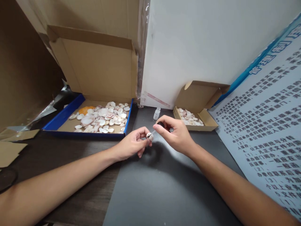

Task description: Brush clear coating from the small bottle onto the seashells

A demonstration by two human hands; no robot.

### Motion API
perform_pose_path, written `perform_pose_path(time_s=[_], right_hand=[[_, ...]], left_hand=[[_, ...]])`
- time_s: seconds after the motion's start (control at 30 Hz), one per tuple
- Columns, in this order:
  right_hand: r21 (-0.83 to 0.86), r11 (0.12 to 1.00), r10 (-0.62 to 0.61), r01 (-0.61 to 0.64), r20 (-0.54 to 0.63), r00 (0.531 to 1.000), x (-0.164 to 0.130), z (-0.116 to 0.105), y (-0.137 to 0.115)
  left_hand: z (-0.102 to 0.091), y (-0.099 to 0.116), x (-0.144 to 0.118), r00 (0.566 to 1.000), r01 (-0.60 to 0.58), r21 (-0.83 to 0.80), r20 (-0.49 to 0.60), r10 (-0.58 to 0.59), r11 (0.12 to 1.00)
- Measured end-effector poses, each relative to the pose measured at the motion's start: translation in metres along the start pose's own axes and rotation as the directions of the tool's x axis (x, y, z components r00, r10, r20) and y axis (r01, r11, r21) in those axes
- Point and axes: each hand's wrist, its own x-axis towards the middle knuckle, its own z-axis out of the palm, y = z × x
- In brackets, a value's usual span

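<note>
L hand point(131, 145) fingers pinch shell point(149, 136), R hand point(175, 133) grips small brush – open mat point(164, 188) betw boxes

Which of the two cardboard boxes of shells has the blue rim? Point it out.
The large box on the left, past the left hand, has blue walls. The small box on the right, behind the right hand, is plain brown cardboard.

A single head-worn camera looks forward and steeply down over a dark table point(164, 188), close enough that both forearms run in from the bottom corners. It faces a white wall point(199, 47) (cardboard stands to the left, a printed board leans at right). No second view shares the scene.
</note>
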Motion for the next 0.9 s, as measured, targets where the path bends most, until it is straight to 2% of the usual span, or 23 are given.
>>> perform_pose_path(time_s=[0.17,0.27,0.33,0.47,0.57,0.63,0.77,0.9], right_hand=[[-0.101,0.995,-0.024,0.015,-0.084,0.996,0.0001,-0.0018,-0.0007],[-0.035,0.999,-0.004,0.004,-0.017,1.0,-0.0001,-0.0025,-0.0004],[-0.056,0.998,-0.014,0.015,0.017,1.0,-0.0002,-0.0022,0.0002],[-0.134,0.991,-0.038,0.027,-0.076,0.996,0.0,-0.0018,0.0011],[-0.058,0.998,-0.03,0.029,-0.012,0.999,0.0,-0.002,0.0014],[-0.067,0.997,-0.044,0.046,0.027,0.999,-0.0002,-0.0021,0.0019],[-0.1,0.994,-0.057,0.052,-0.052,0.997,-0.0001,-0.0033,0.0034],[-0.045,0.999,-0.012,0.014,0.04,0.999,0.0008,-0.0045,0.0041]], left_hand=[[-0.0001,0.0008,0.0,1.0,0.006,0.014,-0.011,-0.006,1.0],[0.0,0.0008,0.0,1.0,-0.001,0.016,-0.005,0.001,1.0],[0.0001,0.0008,-0.0002,1.0,-0.001,0.017,-0.003,0.001,1.0],[0.0004,0.0018,-0.0013,1.0,0.009,0.026,-0.013,-0.008,1.0],[0.0002,0.0022,-0.0014,1.0,0.003,0.019,-0.005,-0.003,1.0],[-0.0002,0.0018,-0.0011,1.0,0.006,0.011,-0.011,-0.006,1.0],[-0.0004,0.0011,-0.0006,1.0,0.006,0.005,-0.021,-0.006,1.0],[0.0005,0.0019,-0.0006,1.0,-0.003,0.001,-0.019,0.003,1.0]])
